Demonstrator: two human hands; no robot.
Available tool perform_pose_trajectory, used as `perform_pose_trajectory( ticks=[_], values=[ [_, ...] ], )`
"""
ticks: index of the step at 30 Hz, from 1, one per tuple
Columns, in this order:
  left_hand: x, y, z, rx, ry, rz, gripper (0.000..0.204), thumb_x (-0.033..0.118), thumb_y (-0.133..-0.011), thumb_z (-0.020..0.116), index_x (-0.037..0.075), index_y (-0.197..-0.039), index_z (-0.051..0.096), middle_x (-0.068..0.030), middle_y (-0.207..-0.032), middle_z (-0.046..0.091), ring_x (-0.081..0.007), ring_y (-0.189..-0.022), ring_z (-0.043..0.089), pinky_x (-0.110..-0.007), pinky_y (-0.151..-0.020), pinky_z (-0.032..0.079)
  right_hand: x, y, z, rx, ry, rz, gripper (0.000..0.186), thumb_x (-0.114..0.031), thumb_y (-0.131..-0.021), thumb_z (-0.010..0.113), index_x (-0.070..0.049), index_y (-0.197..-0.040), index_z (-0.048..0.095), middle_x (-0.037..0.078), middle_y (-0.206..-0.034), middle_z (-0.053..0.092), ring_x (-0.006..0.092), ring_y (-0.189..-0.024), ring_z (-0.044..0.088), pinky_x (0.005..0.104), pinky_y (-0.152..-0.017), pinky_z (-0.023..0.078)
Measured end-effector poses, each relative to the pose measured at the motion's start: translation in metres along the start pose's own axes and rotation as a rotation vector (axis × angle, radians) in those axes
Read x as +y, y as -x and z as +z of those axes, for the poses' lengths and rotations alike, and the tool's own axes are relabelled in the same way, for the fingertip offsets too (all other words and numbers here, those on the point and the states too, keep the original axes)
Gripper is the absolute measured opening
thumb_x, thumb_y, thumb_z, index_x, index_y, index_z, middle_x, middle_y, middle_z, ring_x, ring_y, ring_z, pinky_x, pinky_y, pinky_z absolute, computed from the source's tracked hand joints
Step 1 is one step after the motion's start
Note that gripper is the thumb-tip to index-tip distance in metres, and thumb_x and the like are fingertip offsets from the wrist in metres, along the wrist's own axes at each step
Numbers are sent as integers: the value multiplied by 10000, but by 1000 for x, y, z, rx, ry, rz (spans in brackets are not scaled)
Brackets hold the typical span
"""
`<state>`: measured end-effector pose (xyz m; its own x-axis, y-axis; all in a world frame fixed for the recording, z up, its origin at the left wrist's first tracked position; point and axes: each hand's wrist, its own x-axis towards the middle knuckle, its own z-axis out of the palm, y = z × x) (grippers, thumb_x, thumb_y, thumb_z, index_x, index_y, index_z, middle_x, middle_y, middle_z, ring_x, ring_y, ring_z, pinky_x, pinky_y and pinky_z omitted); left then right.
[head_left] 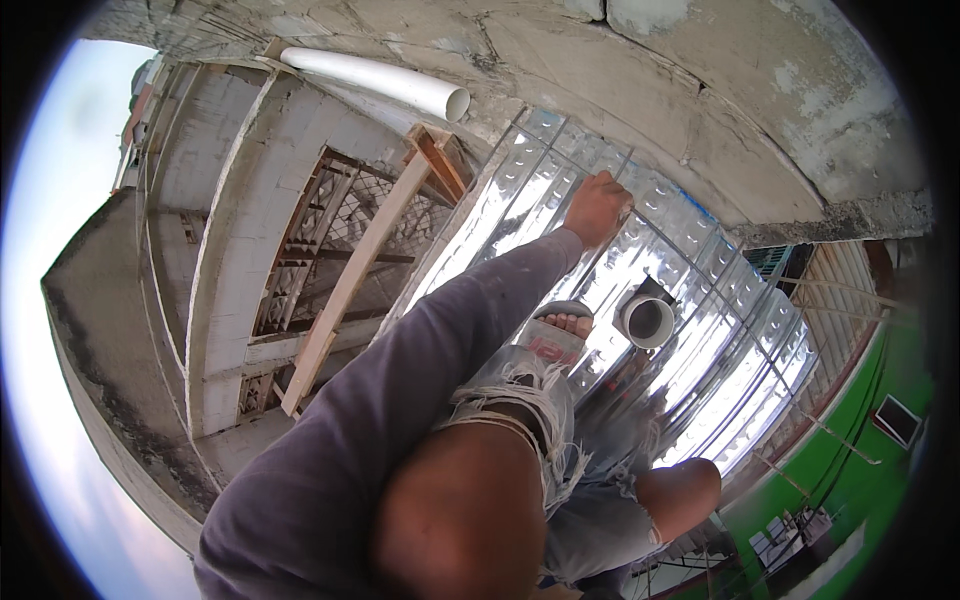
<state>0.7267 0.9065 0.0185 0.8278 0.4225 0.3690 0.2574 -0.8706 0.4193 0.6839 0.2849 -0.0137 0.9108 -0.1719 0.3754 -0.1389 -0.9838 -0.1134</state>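
Observation:
My left hand (598, 208), at the end of a long dark sleeve, is closed on a thin steel bar (690, 275) of the grid laid over a shiny, dimpled metal sheet (735, 400). What else its curled fingers may hold is hidden. Below it, my sandalled foot (560, 325) rests on the sheet. To its lower right a short white pipe (646, 322) stands upright out of the sheet, open at the top. My knees are bent beneath me. I do not see my right hand.
A cracked concrete wall (720, 90) runs along the top, with a long white pipe (370, 78) beside it. At the left are wooden boards (355, 290) over an open lower level and a concrete ledge (110, 330). A drop toward a green wall (860, 470) lies at the right.

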Motion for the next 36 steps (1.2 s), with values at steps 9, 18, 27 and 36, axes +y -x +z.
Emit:
perform_pose_trajectory(
  ticks=[9, 18, 27, 36],
  values=[
    [-6, -6, -4, -88, 47, -30, 150, 10, -797, 759, 101, -901, 818, -42, -958, 782, -267, -1034, 658, -384, -951, 543, 4, -4, -2, -30, 17, -22, 280, -310, -1090, 551, -91, -1054, 722, 108, -902, 706, 343, -889, 676, 528, -763, 477],
    [0, -11, -4, -83, 83, -48, 158, 1, -789, 752, 78, -908, 821, -62, -976, 791, -284, -1033, 658, -414, -965, 548, 8, 15, -10, -81, 55, 5, 271, -305, -1088, 553, -93, -1049, 718, 107, -903, 702, 341, -888, 673, 525, -761, 474],
    [6, -8, -2, -151, 8, -50, 118, 127, -901, 768, 84, -1010, 787, -51, -1070, 766, -293, -1078, 642, -436, -1003, 478, -3, 12, -19, -50, 158, 178, 264, -300, -1086, 555, -94, -1044, 714, 106, -904, 699, 339, -887, 671, 521, -759, 471],
    [121, -33, 36, -291, 208, 183, 133, 159, -931, 775, 79, -1036, 789, -90, -1077, 747, -320, -1087, 675, -454, -974, 511, -12, 10, -19, -78, 99, 276, 256, -295, -1084, 556, -95, -1039, 710, 105, -905, 696, 337, -886, 668, 518, -756, 468]
  ],
)
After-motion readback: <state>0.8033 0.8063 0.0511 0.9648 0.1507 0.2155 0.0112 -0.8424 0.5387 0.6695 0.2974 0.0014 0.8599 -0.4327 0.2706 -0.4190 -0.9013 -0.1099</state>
